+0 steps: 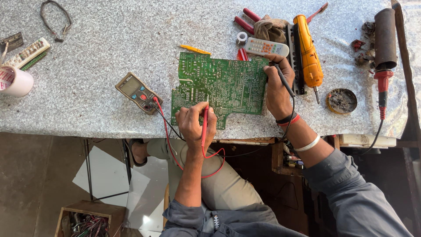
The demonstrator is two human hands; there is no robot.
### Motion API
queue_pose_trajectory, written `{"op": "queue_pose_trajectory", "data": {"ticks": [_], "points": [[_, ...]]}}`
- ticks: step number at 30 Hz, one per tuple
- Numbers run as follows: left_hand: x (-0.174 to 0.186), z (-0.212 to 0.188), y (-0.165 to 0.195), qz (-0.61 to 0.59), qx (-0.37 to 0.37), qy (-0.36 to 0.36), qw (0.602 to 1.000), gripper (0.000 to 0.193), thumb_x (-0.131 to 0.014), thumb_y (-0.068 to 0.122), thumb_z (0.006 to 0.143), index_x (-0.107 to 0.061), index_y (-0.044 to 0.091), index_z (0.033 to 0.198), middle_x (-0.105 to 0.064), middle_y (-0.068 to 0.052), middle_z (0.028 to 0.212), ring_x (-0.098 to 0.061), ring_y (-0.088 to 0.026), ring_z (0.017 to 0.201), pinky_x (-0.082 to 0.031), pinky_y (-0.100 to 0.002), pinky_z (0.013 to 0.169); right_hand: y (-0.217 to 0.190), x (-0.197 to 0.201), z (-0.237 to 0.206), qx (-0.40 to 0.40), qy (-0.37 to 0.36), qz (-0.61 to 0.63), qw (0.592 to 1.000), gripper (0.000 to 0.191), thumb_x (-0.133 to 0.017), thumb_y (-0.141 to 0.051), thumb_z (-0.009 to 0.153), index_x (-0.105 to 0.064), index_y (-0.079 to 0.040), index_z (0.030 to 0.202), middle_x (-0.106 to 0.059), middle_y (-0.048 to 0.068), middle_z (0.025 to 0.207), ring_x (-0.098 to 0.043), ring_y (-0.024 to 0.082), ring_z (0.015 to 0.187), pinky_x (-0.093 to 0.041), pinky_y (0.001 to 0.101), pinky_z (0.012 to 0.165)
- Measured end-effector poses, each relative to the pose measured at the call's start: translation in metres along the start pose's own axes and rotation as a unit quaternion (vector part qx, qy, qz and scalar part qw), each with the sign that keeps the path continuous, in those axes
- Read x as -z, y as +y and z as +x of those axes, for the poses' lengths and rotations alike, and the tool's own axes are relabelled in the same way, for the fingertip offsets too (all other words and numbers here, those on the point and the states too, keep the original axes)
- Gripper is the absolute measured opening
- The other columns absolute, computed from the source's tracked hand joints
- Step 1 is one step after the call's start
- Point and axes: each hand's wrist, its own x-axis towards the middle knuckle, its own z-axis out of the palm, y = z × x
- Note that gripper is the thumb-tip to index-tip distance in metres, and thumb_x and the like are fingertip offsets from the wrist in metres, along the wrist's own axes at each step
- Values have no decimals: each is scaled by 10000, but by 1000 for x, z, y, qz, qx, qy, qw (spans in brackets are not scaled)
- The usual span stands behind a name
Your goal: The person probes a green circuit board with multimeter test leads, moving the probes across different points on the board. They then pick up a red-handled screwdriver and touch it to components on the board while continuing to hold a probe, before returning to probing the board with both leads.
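Head view: left hand (195, 125) is curled closed around a red test probe (205, 123), wrist bent, tip set on the lower edge of a green circuit board (223, 83). Right hand (278, 87) grips a black test probe (284, 81), fist resting at the board's right edge, forearm angled in from the lower right. Board lies flat on the speckled grey worktop (96, 52), solder side up, irregular outline with notched corners. A multimeter (137, 92) sits just left of it, leads attached.
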Motion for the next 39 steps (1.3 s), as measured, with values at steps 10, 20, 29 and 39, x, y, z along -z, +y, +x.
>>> {"op": "queue_pose_trajectory", "data": {"ticks": [10, 20, 29, 39], "points": [[0, -1, 0, 4, -4, 6, 1000, 202, -766, 127, 888, -697, 87, 1074, -665, 22, 813, -553, -178, 783, -420, -366, 829, -1, 0, -1, 1, -8, 2, 1000, 229, -563, -27, 935, -644, -5, 1148, -515, -39, 921, -441, 47, 827, -398, 207, 764], [-1, -1, -1, 0, 0, 7, 1000, 202, -766, 128, 886, -699, 90, 1072, -665, 20, 816, -553, -179, 782, -422, -366, 829, -1, -1, 0, 2, -3, -6, 1000, 226, -569, -29, 938, -651, -4, 1147, -496, -40, 910, -427, 49, 820, -381, 207, 751], [1, -3, -2, 4, -3, 6, 1000, 196, -766, 139, 893, -696, 89, 1069, -663, 22, 810, -554, -181, 784, -423, -369, 828, -2, -2, -4, 2, -8, 5, 1000, 231, -559, -23, 928, -638, -1, 1145, -545, -28, 952, -473, 52, 857, -426, 208, 803], [1, -3, -1, 0, -2, 4, 1000, 196, -763, 139, 894, -697, 89, 1071, -668, 19, 821, -560, -183, 792, -425, -369, 830, -4, -1, -4, -4, -5, -4, 1000, 241, -563, -41, 935, -638, 2, 1161, -527, -32, 933, -457, 49, 841, -411, 206, 777]]}}
